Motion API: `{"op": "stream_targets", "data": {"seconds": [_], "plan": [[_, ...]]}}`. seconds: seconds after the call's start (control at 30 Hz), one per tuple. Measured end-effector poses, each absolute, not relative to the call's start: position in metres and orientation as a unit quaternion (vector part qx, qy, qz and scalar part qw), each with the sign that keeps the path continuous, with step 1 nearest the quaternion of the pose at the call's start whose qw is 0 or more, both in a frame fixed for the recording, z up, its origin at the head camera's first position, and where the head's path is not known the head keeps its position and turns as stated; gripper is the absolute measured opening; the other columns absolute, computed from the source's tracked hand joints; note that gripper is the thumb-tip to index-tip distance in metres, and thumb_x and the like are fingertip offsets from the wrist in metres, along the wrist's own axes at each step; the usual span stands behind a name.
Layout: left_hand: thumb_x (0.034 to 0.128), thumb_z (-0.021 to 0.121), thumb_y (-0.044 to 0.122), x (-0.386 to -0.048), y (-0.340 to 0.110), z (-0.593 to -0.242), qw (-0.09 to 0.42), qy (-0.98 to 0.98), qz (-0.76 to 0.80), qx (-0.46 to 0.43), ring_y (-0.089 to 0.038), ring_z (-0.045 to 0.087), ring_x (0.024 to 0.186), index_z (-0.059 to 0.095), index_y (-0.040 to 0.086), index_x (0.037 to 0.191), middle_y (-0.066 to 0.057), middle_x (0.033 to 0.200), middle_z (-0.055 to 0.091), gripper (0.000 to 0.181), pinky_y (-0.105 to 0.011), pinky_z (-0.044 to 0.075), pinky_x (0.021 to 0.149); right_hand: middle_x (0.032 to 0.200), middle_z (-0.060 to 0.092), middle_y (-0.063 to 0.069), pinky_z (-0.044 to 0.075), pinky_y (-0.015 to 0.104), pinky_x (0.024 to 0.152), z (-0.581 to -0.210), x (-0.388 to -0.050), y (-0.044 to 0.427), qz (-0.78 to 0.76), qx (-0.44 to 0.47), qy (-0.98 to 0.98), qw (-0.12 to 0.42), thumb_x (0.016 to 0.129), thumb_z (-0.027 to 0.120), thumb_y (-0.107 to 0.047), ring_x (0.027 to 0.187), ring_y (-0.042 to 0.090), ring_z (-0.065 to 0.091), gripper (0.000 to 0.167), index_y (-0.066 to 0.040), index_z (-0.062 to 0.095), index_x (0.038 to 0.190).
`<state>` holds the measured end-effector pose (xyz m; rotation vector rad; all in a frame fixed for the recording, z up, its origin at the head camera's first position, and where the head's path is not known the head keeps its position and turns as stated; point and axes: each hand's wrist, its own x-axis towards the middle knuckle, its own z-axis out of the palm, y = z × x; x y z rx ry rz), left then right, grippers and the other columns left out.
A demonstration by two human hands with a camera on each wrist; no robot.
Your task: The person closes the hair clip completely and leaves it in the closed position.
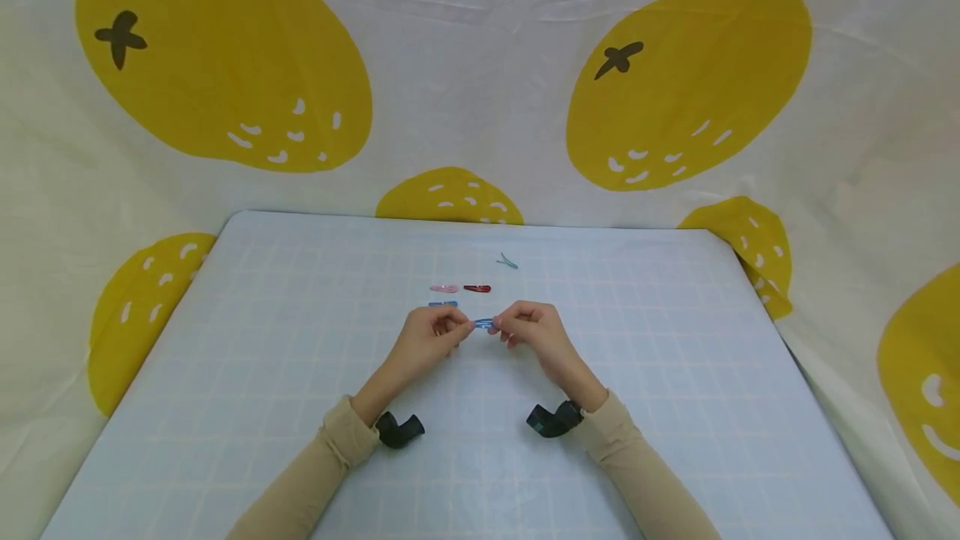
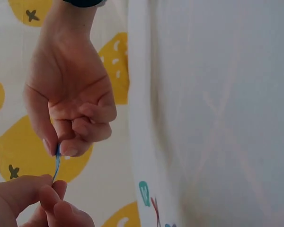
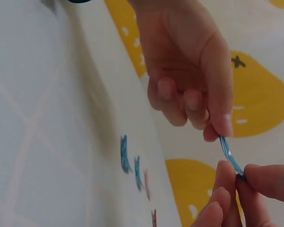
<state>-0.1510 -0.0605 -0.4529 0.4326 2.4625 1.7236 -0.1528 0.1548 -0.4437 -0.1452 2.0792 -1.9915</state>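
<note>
A blue snap hair clip (image 1: 483,323) is held in the air between both hands, above the table. My left hand (image 1: 431,336) pinches one end with thumb and fingertips, and my right hand (image 1: 534,336) pinches the other. In the right wrist view the held clip (image 3: 231,156) looks bowed. Beyond the hands, a pink clip (image 1: 444,288) and a red clip (image 1: 477,288) lie side by side. Just past the left hand is a blue clip (image 1: 442,303). The right wrist view shows another blue clip (image 3: 125,153), which the left hand seems to cover in the head view.
Farther back, a teal hair clip (image 1: 507,262) lies spread open. The table (image 1: 675,357) wears a pale checked cover, and a white cloth (image 1: 480,65) with yellow fruit prints hangs behind it. Dark wrist cameras (image 1: 553,420) sit beneath both forearms.
</note>
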Motion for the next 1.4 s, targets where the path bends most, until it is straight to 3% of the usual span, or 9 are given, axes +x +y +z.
{"op": "stream_targets", "data": {"seconds": [0.2,0.37,0.6,0.9,1.2,1.4], "plan": [[0.0876,0.077,0.015,-0.159,-0.063,-0.443,-0.011,0.821,0.546,0.165,-0.018,0.052,0.064,0.074,0.012,0.088,0.002,0.067,0.057,0.005,-0.026,0.044,0.055,0.081,0.071,0.010,0.050,0.026,0.062,-0.435,-0.159,0.152,-0.693,-0.052,0.710,0.115,0.094,0.064,-0.006,0.068,0.020,0.054,0.015,0.008,0.069,0.091],[0.0863,0.079,0.015,-0.166,-0.065,-0.436,-0.037,0.817,0.543,0.192,-0.017,0.051,0.063,0.074,0.013,0.089,0.003,0.065,0.056,0.006,-0.025,0.042,0.054,0.081,0.071,0.009,0.050,0.026,0.064,-0.430,-0.164,0.151,-0.696,-0.039,0.708,0.115,0.095,0.064,-0.008,0.069,0.020,0.053,0.019,0.010,0.068,0.094],[0.0862,0.079,0.015,-0.176,-0.066,-0.435,-0.066,0.814,0.534,0.220,-0.015,0.051,0.061,0.076,0.011,0.090,0.005,0.068,0.058,0.006,-0.025,0.042,0.053,0.081,0.071,0.009,0.049,0.026,0.062,-0.427,-0.169,0.149,-0.714,-0.032,0.693,0.094,0.092,0.068,-0.011,0.066,0.020,0.054,0.016,0.005,0.069,0.095],[0.0857,0.079,0.014,-0.189,-0.066,-0.430,-0.115,0.810,0.521,0.245,-0.014,0.048,0.058,0.076,0.010,0.089,0.005,0.068,0.059,0.006,-0.025,0.040,0.052,0.082,0.073,0.010,0.051,0.024,0.062,-0.420,-0.181,0.148,-0.708,-0.083,0.701,0.038,0.092,0.070,-0.009,0.065,0.016,0.058,0.025,0.012,0.069,0.105],[0.0852,0.079,0.014,-0.198,-0.065,-0.426,-0.142,0.824,0.489,0.248,-0.013,0.048,0.059,0.077,0.008,0.089,0.004,0.069,0.060,0.007,-0.026,0.041,0.053,0.087,0.075,0.008,0.052,0.027,0.064,-0.418,-0.195,0.153,-0.688,-0.100,0.717,0.048,0.088,0.075,-0.006,0.073,0.028,0.061,0.018,0.006,0.073,0.102],[0.0847,0.080,0.015,-0.203,-0.062,-0.427,-0.149,0.852,0.438,0.246,-0.012,0.050,0.061,0.077,0.008,0.089,0.003,0.069,0.059,0.009,-0.027,0.042,0.056,0.093,0.073,0.017,0.052,0.027,0.064,-0.424,-0.203,0.155,-0.666,-0.104,0.738,0.048,0.088,0.075,-0.007,0.077,0.033,0.063,0.019,0.006,0.074,0.102]]}}
